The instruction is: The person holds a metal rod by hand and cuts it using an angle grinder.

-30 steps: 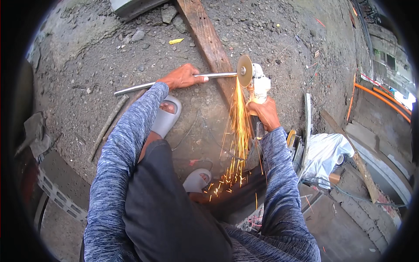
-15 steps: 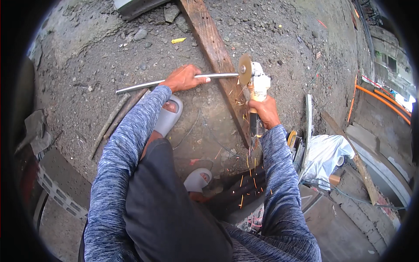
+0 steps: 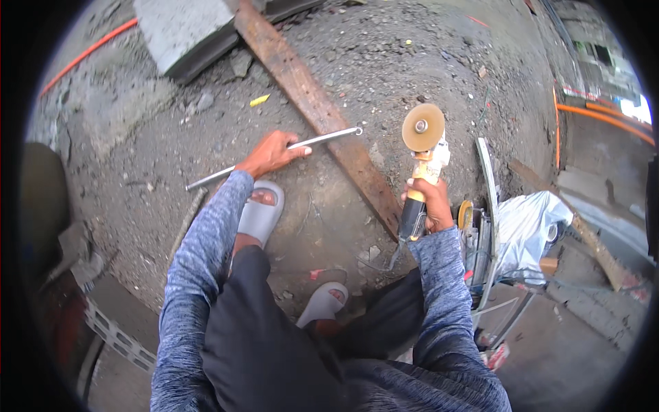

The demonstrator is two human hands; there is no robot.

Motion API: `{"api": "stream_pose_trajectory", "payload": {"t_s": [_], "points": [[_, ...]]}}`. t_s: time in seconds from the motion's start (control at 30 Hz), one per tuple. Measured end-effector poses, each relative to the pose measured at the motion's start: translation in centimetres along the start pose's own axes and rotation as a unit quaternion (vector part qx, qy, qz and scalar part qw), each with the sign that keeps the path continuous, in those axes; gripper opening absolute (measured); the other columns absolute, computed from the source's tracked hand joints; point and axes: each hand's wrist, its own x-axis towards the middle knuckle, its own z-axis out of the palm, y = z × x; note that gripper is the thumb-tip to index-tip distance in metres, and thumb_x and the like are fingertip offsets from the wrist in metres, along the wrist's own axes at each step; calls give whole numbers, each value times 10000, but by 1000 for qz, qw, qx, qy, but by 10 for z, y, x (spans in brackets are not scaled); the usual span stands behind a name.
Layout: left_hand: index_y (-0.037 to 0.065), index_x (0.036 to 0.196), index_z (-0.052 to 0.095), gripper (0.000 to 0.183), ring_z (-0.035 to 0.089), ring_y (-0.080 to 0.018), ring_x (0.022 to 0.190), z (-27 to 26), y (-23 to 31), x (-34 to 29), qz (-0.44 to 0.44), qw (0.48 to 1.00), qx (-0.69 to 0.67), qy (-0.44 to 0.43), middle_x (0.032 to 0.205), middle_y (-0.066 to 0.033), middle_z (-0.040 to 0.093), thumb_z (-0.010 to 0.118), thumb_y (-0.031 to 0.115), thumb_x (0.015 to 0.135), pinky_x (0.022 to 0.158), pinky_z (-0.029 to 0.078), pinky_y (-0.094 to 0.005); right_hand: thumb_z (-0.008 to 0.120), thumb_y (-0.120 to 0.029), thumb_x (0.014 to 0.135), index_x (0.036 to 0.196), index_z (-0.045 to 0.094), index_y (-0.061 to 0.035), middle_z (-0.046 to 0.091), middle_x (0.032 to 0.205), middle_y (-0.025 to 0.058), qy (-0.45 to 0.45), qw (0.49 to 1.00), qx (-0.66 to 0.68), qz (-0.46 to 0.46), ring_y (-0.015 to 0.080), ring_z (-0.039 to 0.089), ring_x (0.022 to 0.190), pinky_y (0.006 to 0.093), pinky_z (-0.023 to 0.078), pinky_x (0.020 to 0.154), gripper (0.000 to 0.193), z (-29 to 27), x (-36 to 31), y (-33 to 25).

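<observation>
At the right, a white sheet [image 3: 523, 223] lies bunched like a sack, with a rounded object [image 3: 552, 233] showing at its edge; you cannot tell from here what else it holds. At the lower left, a hollow block [image 3: 122, 334] shows a row of openings, whose insides are too dark to make out. The metal tube [image 3: 332, 136] in front of you shows an open, ring-like end at its right tip.

Your left arm reaches forward from the lower edge, and your left hand [image 3: 271, 154] bends over the tube with its palm down. Its fingers are clamped on the tube, the thumb lying along it. The tube slants up to the right, crossing above the wooden plank [image 3: 295, 75] on the ground, with its tip just past the plank's right edge.

Your right arm also reaches forward, and your right hand [image 3: 435, 204] has its fingers wrapped tight around the angle grinder [image 3: 430, 167]. The grinder's handle points back toward you and its head away, the tan disc [image 3: 415, 135] turned with its flat face upward. That disc sits to the right of the tube's tip, well apart from it.
</observation>
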Motion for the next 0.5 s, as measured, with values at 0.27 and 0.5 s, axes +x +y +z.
{"api": "stream_pose_trajectory", "payload": {"t_s": [0.27,0.5], "points": [[-34,972,714,498,646,-330,728,-28,73,-9,26,997,75,-11,770,-229,646,756,462,957,716,493,-487,739,-108,820,1058,612,23,687,808,119,6,988,150,21,216,709,618,338,601,566,300,-17,-40,32],[-30,859,614,450,558,-335,638,-14,75,-17,62,988,143,3,682,-204,561,777,378,952,631,449,-475,772,-104,797,1048,638,10,663,826,59,-56,989,132,-22,161,690,656,309,569,596,306,-13,-55,37]]}}
